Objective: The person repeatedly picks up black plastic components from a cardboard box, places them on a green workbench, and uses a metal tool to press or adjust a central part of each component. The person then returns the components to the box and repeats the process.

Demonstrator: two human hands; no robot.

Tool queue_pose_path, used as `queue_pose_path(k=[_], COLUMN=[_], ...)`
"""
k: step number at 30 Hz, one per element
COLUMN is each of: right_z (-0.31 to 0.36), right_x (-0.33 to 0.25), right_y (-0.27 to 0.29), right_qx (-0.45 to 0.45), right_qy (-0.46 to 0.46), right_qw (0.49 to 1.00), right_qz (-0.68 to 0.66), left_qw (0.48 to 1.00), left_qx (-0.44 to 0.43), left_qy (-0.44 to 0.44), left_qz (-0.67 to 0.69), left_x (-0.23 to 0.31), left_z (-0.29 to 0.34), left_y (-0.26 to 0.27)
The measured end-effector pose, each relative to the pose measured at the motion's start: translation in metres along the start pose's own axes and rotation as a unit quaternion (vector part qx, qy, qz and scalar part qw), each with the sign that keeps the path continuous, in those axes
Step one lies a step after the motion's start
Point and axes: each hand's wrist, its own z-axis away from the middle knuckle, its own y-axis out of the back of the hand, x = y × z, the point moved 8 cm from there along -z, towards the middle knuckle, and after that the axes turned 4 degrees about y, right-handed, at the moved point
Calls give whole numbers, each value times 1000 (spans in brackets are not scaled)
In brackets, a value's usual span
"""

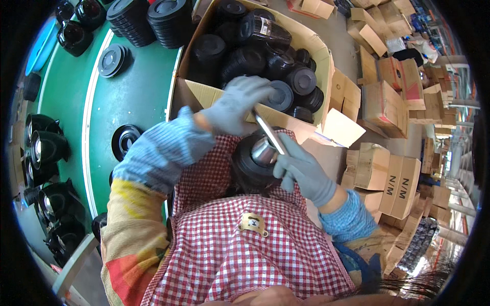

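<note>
My right hand [305, 172], in a grey glove, grips a silver metal bar [269, 130] with a dark far end. The bar slants over a short shiny metal cylinder [262, 152], which sits in a black round part [247, 166] on my lap. My fingers hide part of both. My left hand [236, 104], also gloved, is raised near the box's front edge, its fingers stretched to the right and slightly blurred. Nothing shows in it. The bar's dark end lies just below its fingers.
An open cardboard box [322, 58] ahead holds black round lids, some bagged. On the green table [138, 99] at left are lid stacks [131, 23], a small lid pile [113, 60] and a black ring-shaped part [125, 141]. Glossy black pots [48, 149] stand farther left; cartons [386, 109] fill the right.
</note>
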Motion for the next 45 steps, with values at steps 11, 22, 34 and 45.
queue_pose_path(k=[11, 22, 34, 45], right_z=[24, 49, -98, -262], right_x=[90, 118, -7, -25], right_y=[111, 104, -35, -237], right_qx=[243, 215, -1, -121], right_qy=[177, 199, 382, 310], right_qw=[949, 944, 859, 792], right_qz=[-94, -153, 342, 512], left_qw=[935, 936, 750, 603], left_qx=[-282, -284, 462, 691], left_qy=[-116, 118, 326, 340], left_qz=[-180, -169, 343, 206], left_x=[143, 112, 24, -181], left_z=[188, 140, 270, 313], left_y=[-23, 23, 231, 416])
